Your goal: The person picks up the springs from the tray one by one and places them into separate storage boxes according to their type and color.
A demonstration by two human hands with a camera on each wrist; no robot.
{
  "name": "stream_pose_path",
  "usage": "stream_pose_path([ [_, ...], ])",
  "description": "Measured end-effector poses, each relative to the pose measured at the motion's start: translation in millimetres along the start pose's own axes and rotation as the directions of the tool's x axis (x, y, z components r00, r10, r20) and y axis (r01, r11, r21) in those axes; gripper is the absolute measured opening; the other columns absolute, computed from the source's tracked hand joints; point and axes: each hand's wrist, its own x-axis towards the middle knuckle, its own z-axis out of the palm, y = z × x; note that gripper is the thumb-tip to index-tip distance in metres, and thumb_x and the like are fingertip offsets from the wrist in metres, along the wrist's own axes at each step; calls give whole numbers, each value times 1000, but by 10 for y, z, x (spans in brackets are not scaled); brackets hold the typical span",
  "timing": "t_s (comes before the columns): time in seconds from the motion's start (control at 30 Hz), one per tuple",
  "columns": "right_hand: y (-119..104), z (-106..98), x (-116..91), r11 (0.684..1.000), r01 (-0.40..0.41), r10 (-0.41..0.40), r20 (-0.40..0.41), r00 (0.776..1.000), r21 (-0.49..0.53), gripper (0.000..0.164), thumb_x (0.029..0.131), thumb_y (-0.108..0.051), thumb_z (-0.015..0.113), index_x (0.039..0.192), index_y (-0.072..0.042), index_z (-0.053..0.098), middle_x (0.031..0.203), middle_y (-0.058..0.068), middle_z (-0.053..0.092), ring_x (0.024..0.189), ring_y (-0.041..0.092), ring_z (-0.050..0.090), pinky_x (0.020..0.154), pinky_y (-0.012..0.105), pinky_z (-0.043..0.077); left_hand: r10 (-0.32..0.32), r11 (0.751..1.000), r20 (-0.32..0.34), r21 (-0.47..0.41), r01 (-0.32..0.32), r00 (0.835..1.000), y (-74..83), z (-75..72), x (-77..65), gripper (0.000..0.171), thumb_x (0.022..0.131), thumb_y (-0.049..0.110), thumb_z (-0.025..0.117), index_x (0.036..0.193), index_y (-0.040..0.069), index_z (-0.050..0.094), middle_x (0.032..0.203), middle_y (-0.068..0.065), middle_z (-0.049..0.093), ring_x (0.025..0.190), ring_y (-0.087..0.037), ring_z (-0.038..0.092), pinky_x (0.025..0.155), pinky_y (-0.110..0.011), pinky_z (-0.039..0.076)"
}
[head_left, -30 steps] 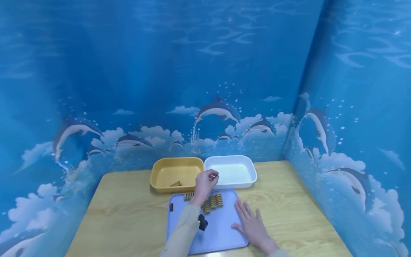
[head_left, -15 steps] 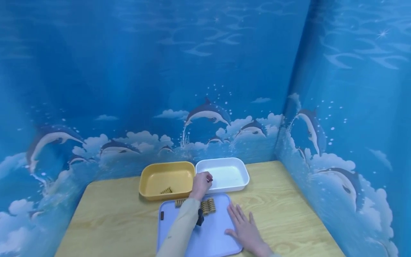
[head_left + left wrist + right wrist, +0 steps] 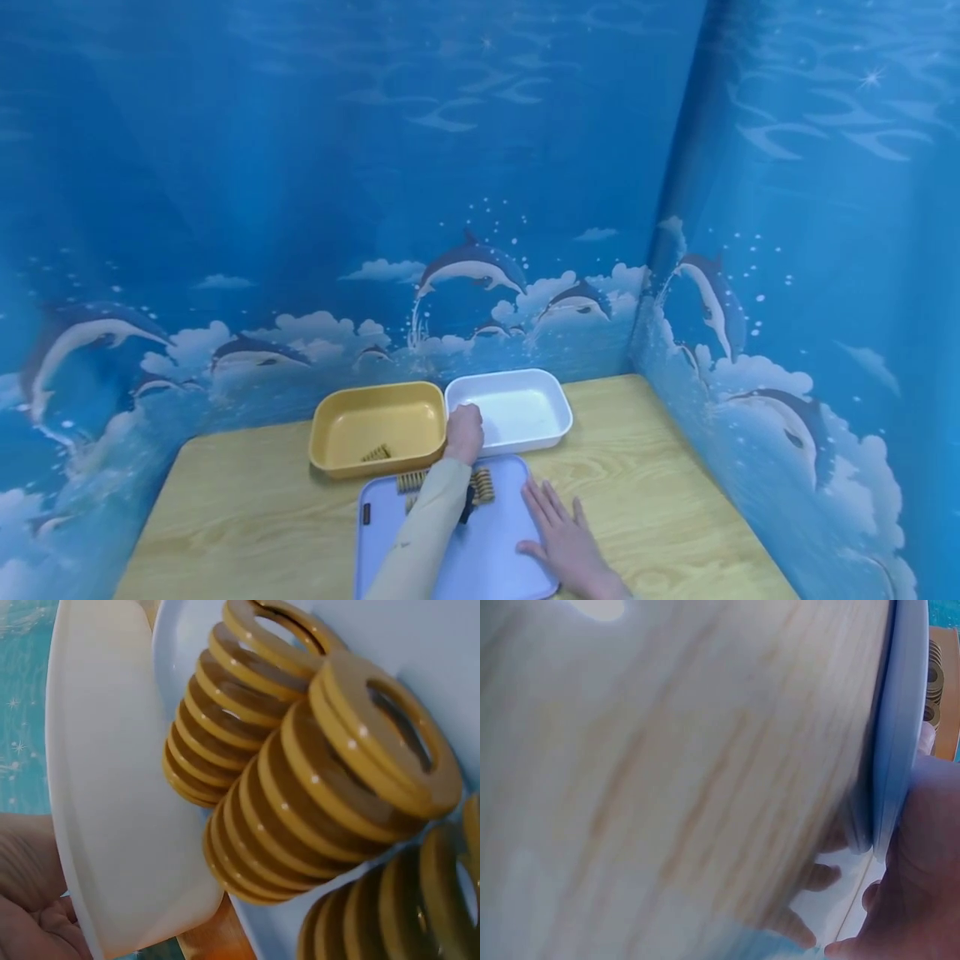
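My left hand [image 3: 465,433] reaches over the near left corner of the white bin [image 3: 525,407], fingers bent down inside it. Its fingertips are hidden, and I cannot tell whether they hold anything. In the left wrist view, part of that hand shows past the bin wall [image 3: 127,787]. Yellow-brown coil springs [image 3: 484,486] lie on the lavender tray [image 3: 498,546] under my left forearm; one thick coil spring [image 3: 300,802] fills the middle of the wrist view. My right hand [image 3: 568,546] rests at the tray's right edge, fingers straight and spread.
Left of the white bin, a yellow bin [image 3: 382,417] holds a few springs [image 3: 377,452]. A small dark rectangle [image 3: 367,513] marks the tray's left side. Behind the wooden table [image 3: 255,508] hangs a blue dolphin-print curtain [image 3: 337,208].
My left hand has lowered into the white bin, and the small dark reddish thing at its fingertips is out of sight. The head view has turned slightly right. My right hand stays at the tray.
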Motion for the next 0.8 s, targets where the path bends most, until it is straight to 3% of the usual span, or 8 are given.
stream_pose_path([
  [0.13, -47, 13, 17, 1000, 5, -5, 17, 1000, 7, 79, 94, -59, 56, 153, -8, 41, 161, 9, 36, 145, 37, 38, 106, 76, 33, 12, 1000, -19, 7, -12, 1000, -54, -58, -39, 10, 81, -7, 69, 76, 1, 72, 76, -17, 72, 72, -33, 71, 64, -42, 60],
  [0.3, -59, 63, 24, 1000, 14, -14, 2, 1000, 8, 81, 94, -62, 52, 153, -7, 42, 161, 9, 37, 143, 39, 40, 105, 76, 33, 40, 996, -60, -75, -44, 997, -74, -203, -85, 7, 81, -4, 75, 85, 1, 75, 81, -13, 74, 76, -29, 71, 69, -39, 60],
  [0.5, -48, 3, 36, 999, -32, 30, 62, 998, 37, 81, 94, -58, 56, 155, -9, 39, 163, 8, 34, 146, 38, 35, 107, 77, 29, 51, 980, -107, -184, -70, 993, -34, -432, -86, 4, 89, 6, 75, 93, 6, 76, 85, -6, 75, 77, -20, 71, 69, -34, 59],
  [0.6, -26, -21, 33, 998, -48, 45, 88, 995, 29, 81, 94, -57, 57, 156, -9, 37, 164, 7, 31, 148, 37, 32, 109, 76, 27, 50, 970, -139, -228, -81, 989, -3, -569, -180, 6, 92, 8, 73, 97, 8, 75, 89, -5, 76, 81, -19, 72, 73, -35, 59],
  [0.8, -12, 19, 30, 998, -39, 36, 49, 998, 48, 82, 93, -58, 59, 154, -7, 39, 163, 9, 34, 146, 39, 34, 107, 77, 28, 8, 951, -224, -300, -77, 975, -68, -839, -475, 9, 93, 10, 72, 102, 11, 74, 94, -2, 76, 86, -16, 71, 78, -33, 60],
])
